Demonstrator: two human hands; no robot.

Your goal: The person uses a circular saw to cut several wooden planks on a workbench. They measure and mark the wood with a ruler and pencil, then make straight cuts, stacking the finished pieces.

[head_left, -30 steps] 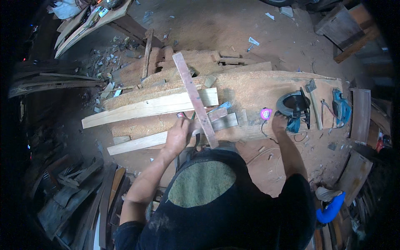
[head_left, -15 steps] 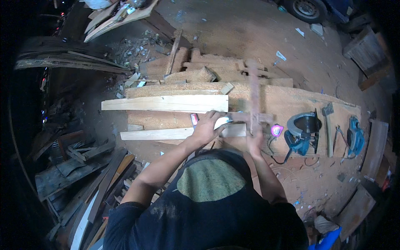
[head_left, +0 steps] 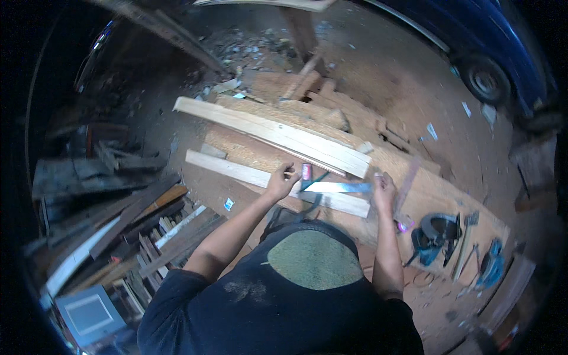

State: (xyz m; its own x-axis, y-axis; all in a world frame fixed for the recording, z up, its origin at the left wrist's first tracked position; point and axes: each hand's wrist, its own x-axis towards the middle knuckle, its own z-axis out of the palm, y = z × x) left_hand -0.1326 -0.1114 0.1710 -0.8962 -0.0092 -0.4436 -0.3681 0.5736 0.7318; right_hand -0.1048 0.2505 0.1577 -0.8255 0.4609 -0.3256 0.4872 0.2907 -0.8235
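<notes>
My right hand (head_left: 383,188) is closed at the right end of a shiny, flat metal blade (head_left: 343,187), which looks like a try square's. A dark green piece slants up at the blade's left end. Loosely curled with its fingers apart, my left hand (head_left: 283,181) hovers over the near edge of a pale board (head_left: 234,170), close to a small pink-and-dark box (head_left: 306,173). The blade lies across or just above that board; contact cannot be made out. Farther away rests a wider pale plank (head_left: 278,135). A reddish strip (head_left: 408,183) lies right of my right hand.
A pink tape measure (head_left: 405,225) sits right of my right forearm. Beyond it are a circular saw (head_left: 435,236), a hammer-like tool (head_left: 465,245) and a blue power planer (head_left: 491,263). Scrap wood (head_left: 124,231) is heaped at left; a blue vehicle (head_left: 485,41) stands far right.
The view has turned and shifted. My left hand has lifted off the metal blade and opened. My right hand has moved from the blurred reddish strip to the blade's right end.
</notes>
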